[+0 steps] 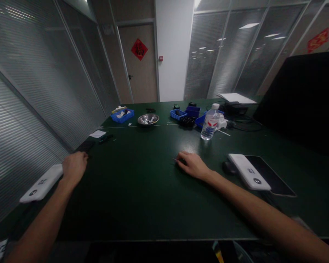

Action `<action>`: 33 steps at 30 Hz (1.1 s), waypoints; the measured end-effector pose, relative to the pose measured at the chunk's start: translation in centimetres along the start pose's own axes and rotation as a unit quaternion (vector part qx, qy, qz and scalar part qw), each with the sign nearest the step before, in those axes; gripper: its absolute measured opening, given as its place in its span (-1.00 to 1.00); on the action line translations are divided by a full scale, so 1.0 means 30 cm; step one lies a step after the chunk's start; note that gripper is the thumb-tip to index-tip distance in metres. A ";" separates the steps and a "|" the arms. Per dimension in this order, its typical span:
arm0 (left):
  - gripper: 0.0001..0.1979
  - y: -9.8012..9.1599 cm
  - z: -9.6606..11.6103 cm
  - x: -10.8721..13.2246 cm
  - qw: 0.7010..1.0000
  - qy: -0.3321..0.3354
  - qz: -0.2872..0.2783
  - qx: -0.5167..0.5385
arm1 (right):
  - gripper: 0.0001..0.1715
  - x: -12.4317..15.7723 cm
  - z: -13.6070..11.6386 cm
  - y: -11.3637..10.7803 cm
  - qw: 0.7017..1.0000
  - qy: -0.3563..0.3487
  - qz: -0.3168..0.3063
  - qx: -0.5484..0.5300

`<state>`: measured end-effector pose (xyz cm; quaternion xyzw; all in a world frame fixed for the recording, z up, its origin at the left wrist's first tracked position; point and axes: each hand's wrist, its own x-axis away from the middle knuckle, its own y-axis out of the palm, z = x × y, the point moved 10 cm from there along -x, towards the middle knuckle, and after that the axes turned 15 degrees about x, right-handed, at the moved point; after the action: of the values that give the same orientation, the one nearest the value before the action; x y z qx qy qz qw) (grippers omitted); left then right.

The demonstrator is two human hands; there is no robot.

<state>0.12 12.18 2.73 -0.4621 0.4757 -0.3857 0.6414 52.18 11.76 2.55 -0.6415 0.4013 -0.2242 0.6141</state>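
My right hand (191, 164) rests low over the middle of the green table (131, 190), its thumb and fingers pinched together. A thin, pale, needle-like piece (174, 159) sticks out from the fingertips, too small to name. At the table's left side my left hand (75, 166) is closed with the fingers curled down. What it holds, if anything, is hidden. Just beyond its fingers lies a dark flat object (86, 146), and a white power bank (42, 184) sits beside the wrist.
Farther back stand a metal bowl (148, 119), a blue basket (123, 115), another blue basket (178, 114) and a water bottle (210, 122). On the right are a black mouse (229, 167), a second white power bank (249, 171), a dark tablet-like slab (271, 175) and a black monitor (304, 106).
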 end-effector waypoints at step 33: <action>-0.63 0.033 0.026 -0.015 0.994 0.060 0.062 0.061 | -0.82 -0.002 0.004 0.011 1.000 0.001 0.000 0.014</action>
<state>0.82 13.06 2.00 -0.3675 0.5166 -0.4010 0.6613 52.15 11.91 2.22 -0.6328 0.3989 -0.2305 0.6223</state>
